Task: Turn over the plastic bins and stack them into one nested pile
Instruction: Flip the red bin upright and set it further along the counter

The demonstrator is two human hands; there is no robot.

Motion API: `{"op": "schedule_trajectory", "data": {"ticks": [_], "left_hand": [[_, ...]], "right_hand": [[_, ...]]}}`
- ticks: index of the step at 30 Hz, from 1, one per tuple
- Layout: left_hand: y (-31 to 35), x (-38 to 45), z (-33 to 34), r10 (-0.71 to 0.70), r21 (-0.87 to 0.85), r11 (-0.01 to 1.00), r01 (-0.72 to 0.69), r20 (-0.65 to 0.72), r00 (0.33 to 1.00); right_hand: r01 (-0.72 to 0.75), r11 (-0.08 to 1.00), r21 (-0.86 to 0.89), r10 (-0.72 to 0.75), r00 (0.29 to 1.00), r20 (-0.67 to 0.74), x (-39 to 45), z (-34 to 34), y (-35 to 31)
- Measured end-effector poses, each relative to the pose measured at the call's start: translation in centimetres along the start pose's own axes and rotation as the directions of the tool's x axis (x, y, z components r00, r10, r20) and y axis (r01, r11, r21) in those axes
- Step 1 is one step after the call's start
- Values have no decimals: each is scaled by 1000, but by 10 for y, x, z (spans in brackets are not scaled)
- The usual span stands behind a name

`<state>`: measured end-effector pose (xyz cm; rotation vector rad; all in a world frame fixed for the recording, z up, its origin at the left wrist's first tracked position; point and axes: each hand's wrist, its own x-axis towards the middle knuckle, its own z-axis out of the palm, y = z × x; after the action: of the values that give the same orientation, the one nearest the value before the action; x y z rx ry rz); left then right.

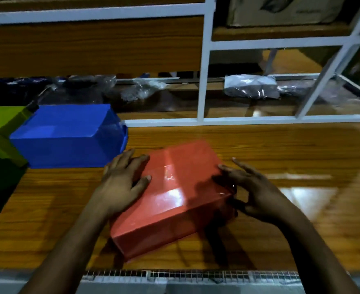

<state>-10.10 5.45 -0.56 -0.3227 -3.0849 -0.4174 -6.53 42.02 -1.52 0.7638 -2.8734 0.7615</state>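
A red plastic bin point(170, 200) lies upside down on the wooden table point(280, 149), bottom up, turned at an angle. My left hand point(121, 183) rests flat on its left top edge with fingers spread. My right hand point(253, 192) grips its right end, fingers curled around the side. A blue bin point(68, 134) stands upside down at the left. Beside it, at the frame's left edge, a green bin point(1, 128) also lies bottom up, partly cut off.
A white metal shelf frame point(202, 81) rises behind the table, with clear plastic bags point(251, 85) on its lower board. A cardboard box point(280, 9) sits on the upper shelf. A wire grid point(196, 275) runs along the table's near edge.
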Motion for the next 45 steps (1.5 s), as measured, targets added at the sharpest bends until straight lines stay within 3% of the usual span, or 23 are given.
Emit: {"op": "schedule_trajectory", "data": {"ticks": [5,9,12,15,19,26,29,33,36,41,43,45], "left_hand": [[18,11,3,-54,72,996,49,75,996],[27,6,3,-120,194,973,123,-26,992],[31,0,5,-140,268,949,167,-119,983],[36,-8,2,-190,285,933,220,-130,973],[51,-21,-4,-196,72,977,199,-43,980],[65,-32,3,-147,-297,946,127,-47,988],[69,-32,3,-135,-332,938,104,-69,988],[77,-33,5,-122,-177,978,111,-51,991],[83,-25,6,-122,-257,960,114,-14,992],[89,-19,6,-121,-333,930,159,132,984],[95,-19,1,-116,-305,941,146,112,987],[103,-17,-10,-125,-408,900,153,94,988]], "right_hand": [[-125,992,-26,125,992,3,-4,-7,22],[-292,950,-113,262,939,-225,4,15,10],[-390,901,191,433,839,-331,2,44,-12],[-370,769,521,560,782,-272,2,60,-48],[-314,593,742,579,806,-122,6,63,-69],[-378,396,837,612,788,66,4,38,-53],[-361,398,844,623,781,40,5,39,-54],[-339,407,848,613,790,21,7,38,-55],[-331,434,838,615,789,-7,13,27,-59],[-345,675,652,600,771,-213,24,-15,-63],[-327,780,533,515,819,-253,28,-24,-71],[-292,876,385,400,885,-239,34,-25,-86]]}}
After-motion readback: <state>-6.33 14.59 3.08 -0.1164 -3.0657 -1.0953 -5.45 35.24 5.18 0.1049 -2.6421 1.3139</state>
